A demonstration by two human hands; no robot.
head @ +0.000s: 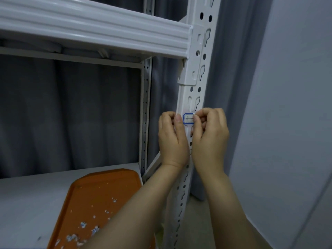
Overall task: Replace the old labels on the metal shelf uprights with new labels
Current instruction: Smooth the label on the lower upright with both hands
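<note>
A grey curtain [71,114] hangs behind a white metal shelf unit, and a pale wall [296,105] fills the right side of the view. A thick ribbed beam [89,27] runs across the top from the left and hooks into the front upright [201,69], a tall white post punched with round holes and keyhole slots. The post runs from the top of the view down to the bottom edge. A thinner rear upright [146,105] stands further back, against the curtain.

Below the beam is a lower shelf [27,203]. An orange tray [100,194] lies on it, near the front post.

Two bare forearms reach up from the bottom of the view, one on each side of the front post. The left hand [173,141] has its fingers curled at the post's left edge, with the thumb laid on the front face and its tip against the left end of the label [188,118]. The right hand [210,137] is curled, and its thumb and forefinger pinch the label's right end.

The label is a small white sticker with a blue border and handwriting. It sits on the front of the post, between the two hands and well below the beam. Its right end is hidden by the fingers.

Small torn paper scraps [82,225], white and blue, are scattered over the near part of the tray.
</note>
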